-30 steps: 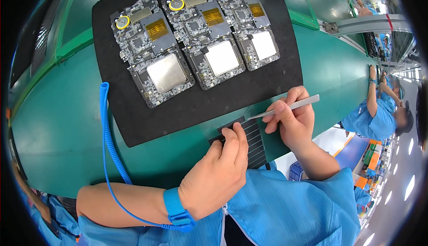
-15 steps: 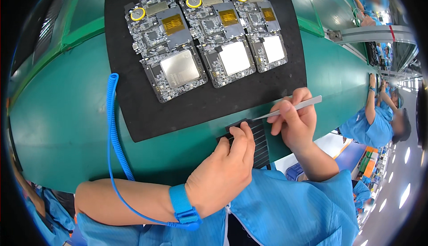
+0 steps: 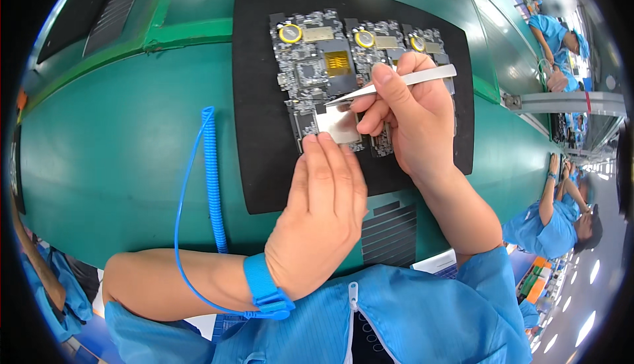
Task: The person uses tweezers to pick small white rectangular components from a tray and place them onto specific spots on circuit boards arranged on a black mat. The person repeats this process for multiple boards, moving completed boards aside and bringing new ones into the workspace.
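Observation:
My right hand [image 3: 419,110] pinches a pair of light metal tweezers [image 3: 422,75]. The tips reach the leftmost circuit board [image 3: 307,73], at the upper left corner of its silver metal shield [image 3: 337,125]. A small black piece [image 3: 321,108] sits right at those tips; whether they grip it I cannot tell. My left hand [image 3: 323,192] lies with fingers stretched out, fingertips on the lower edge of the same board. Two more circuit boards stand to the right, and the nearer one [image 3: 364,39] is partly hidden by my right hand. Each board carries a yellow-rimmed coin cell [image 3: 290,33].
The boards rest on a black mat [image 3: 261,166] on a green table [image 3: 119,166]. Near my body lies a sheet of black strips [image 3: 389,235]. A coiled blue cord [image 3: 212,179] runs to my left wrist strap [image 3: 263,285]. Co-workers sit at the far right.
Both hands have moved up from the sheet of black strips to the leftmost board. The tweezers came along in my right hand. The whole view has shifted, so the mat appears further right.

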Demonstrator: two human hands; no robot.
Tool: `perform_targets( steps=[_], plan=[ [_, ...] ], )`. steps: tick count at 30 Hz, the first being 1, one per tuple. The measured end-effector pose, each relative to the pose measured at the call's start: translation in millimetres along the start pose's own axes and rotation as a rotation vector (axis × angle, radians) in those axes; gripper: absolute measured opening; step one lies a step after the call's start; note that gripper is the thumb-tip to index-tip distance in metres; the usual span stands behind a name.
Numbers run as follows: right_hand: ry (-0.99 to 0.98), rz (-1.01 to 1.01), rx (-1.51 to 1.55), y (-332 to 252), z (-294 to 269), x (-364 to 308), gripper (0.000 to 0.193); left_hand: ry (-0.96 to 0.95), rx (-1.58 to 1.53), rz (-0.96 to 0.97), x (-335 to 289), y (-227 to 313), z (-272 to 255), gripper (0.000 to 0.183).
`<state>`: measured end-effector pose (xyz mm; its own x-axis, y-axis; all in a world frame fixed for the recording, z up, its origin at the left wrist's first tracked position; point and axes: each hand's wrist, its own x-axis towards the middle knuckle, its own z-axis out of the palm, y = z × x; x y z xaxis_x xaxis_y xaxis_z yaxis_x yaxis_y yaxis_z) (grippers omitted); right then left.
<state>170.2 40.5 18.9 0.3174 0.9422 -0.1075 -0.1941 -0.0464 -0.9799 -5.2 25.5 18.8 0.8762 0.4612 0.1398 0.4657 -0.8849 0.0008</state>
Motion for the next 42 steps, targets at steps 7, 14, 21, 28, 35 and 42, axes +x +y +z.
perform_targets(
  steps=[7,14,21,28,35,42],
  plan=[
    [0.028,0.013,-0.127,-3.0,9.9,-0.7,0.024,-0.033,0.022,-0.001,0.1,-1.2,0.5,0.072],
    [0.026,-0.005,-0.154,-2.6,12.6,-0.9,0.024,-0.052,0.057,0.027,0.2,-2.5,-1.2,0.07],
    [0.018,-0.021,-0.17,-3.8,13.0,-0.1,0.024,-0.064,0.077,0.036,1.5,-4.3,-5.9,0.068],
    [0.019,-0.013,-0.135,-4.4,15.3,-1.8,0.024,-0.069,0.111,0.023,-2.6,-5.3,-8.2,0.069],
    [0.026,-0.028,-0.131,-2.2,19.4,-4.5,0.025,-0.07,0.114,0.019,-5.3,-5.8,-9.7,0.069],
    [0.024,-0.046,-0.127,-1.0,19.4,-3.9,0.024,-0.041,0.083,-0.004,-3.6,-8.7,-10.0,0.066]
  ],
)
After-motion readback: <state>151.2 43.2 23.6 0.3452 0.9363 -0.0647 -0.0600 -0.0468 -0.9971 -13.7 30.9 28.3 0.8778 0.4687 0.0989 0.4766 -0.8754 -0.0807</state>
